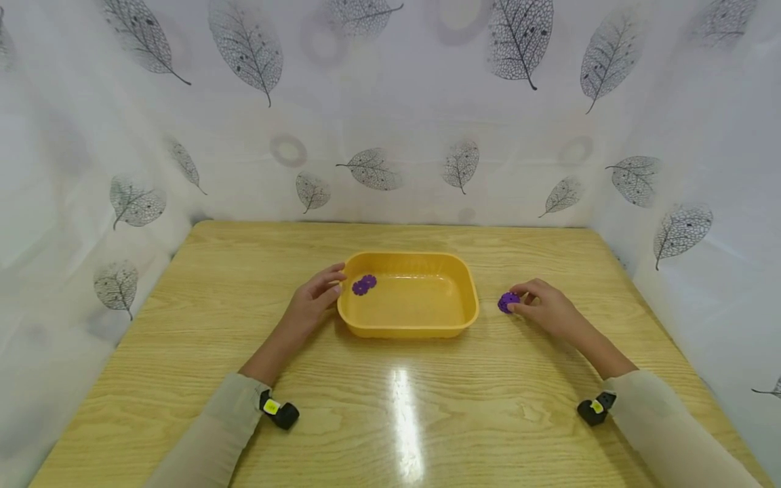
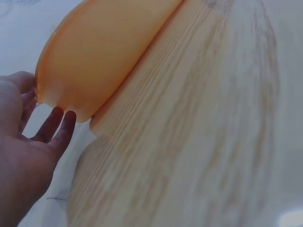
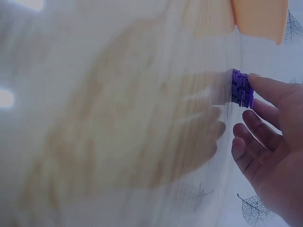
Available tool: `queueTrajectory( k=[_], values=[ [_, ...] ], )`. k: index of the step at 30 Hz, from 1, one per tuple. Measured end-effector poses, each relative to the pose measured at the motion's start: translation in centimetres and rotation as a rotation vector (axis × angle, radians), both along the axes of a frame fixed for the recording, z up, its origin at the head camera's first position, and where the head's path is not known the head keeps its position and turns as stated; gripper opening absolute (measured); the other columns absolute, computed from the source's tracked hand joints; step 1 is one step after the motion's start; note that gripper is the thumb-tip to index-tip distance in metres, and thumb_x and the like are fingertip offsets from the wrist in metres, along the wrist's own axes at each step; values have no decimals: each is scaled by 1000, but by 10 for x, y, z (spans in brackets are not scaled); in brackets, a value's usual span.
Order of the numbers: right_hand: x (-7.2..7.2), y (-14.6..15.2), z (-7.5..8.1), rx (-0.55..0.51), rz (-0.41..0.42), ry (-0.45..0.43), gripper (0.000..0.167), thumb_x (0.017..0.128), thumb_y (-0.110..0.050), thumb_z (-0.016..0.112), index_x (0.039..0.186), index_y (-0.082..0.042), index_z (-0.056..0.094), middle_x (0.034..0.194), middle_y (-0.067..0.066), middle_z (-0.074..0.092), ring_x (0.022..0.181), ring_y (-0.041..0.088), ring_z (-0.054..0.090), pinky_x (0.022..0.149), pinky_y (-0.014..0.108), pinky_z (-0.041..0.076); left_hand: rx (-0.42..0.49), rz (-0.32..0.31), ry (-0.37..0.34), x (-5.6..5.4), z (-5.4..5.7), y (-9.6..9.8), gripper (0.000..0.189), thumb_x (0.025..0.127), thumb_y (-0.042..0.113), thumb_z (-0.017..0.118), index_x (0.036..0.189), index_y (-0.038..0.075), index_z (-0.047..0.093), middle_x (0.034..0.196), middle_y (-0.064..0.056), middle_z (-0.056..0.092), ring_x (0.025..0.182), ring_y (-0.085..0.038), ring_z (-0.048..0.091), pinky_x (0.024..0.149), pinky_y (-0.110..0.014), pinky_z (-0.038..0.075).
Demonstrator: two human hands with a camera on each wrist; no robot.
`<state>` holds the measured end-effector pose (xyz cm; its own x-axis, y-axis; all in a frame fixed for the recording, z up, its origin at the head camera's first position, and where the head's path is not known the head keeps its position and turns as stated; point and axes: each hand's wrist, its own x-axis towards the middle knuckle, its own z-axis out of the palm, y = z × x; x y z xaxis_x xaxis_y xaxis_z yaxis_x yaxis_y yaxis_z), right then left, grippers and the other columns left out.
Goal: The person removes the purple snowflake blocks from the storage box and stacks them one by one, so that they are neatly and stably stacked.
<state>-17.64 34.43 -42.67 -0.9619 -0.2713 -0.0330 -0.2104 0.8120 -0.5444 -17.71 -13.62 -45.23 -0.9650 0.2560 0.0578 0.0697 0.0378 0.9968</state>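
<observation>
A yellow plastic basin [image 1: 415, 332] stands on the table. My left hand [image 1: 317, 293] is at its left end, fingertips and thumb against the outside of the end wall, close under the rim; the left wrist view shows relaxed fingers [image 2: 68, 125] at the orange-looking wall [image 2: 104, 47]. Inside, near the left end, lie two overlapping purple notched discs [image 1: 361, 289]. To the right of the basin, my right hand [image 1: 546, 308] pinches a short stack of purple notched discs [image 3: 242, 88] between thumb and index finger, low over the table. Its other fingers are loosely bent.
The light wood-grain table [image 1: 342, 407] extends around the basin on all sides. A white curtain [image 1: 403, 115] with a dark leaf print hangs behind the table and along both sides. Black wrist cameras [image 1: 285, 415] sit at both sleeve cuffs.
</observation>
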Motion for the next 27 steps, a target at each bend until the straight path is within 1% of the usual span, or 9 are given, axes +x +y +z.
queueTrajectory(
  k=[3, 8, 13, 17, 20, 27],
  values=[
    [0, 0, -1, -4, 4, -4, 39, 98, -29, 68, 126, -3, 65, 107, 10, 62, 94, 22, 58, 73, 28, 49, 4, 2, -1, 0, 0, 0, 40, 105, 25, 55, 136, -1, 55, 160, 2, 38, 136, -32, 49, 98, -20, 55],
    [-1, -1, -2, 5, 4, -8, 43, 98, -30, 68, 130, -1, 62, 109, 11, 62, 95, 23, 59, 75, 31, 50, 2, 1, 2, -1, -1, 0, 40, 105, 25, 55, 136, -1, 55, 160, 2, 39, 135, -31, 49, 97, -20, 55],
    [-2, -2, -3, 20, 12, -33, 52, 95, -32, 71, 135, 0, 59, 114, 14, 60, 98, 24, 57, 80, 36, 50, -2, 0, 1, -1, -2, -1, 40, 105, 26, 55, 136, 0, 55, 160, 2, 38, 135, -31, 50, 97, -21, 55],
    [-4, -2, -4, 34, 32, -55, 58, 93, -34, 73, 137, 1, 57, 115, 16, 59, 97, 24, 53, 81, 37, 48, -2, -1, 1, -1, -1, 0, 41, 105, 26, 55, 136, 0, 56, 160, 2, 38, 135, -32, 50, 97, -21, 55],
    [-5, -2, -5, 45, 39, -60, 57, 94, -35, 73, 136, 1, 58, 116, 16, 59, 96, 24, 52, 81, 37, 47, 1, -2, 2, -1, -1, 0, 40, 105, 26, 55, 136, 1, 56, 160, 2, 38, 135, -32, 50, 97, -20, 55],
    [-7, -2, -7, 56, 34, -54, 49, 94, -33, 72, 131, -2, 62, 115, 16, 59, 94, 25, 52, 80, 36, 47, -3, -1, 0, -1, -3, -1, 40, 105, 27, 55, 136, 2, 56, 160, 4, 39, 135, -31, 50, 97, -20, 55]
  ],
)
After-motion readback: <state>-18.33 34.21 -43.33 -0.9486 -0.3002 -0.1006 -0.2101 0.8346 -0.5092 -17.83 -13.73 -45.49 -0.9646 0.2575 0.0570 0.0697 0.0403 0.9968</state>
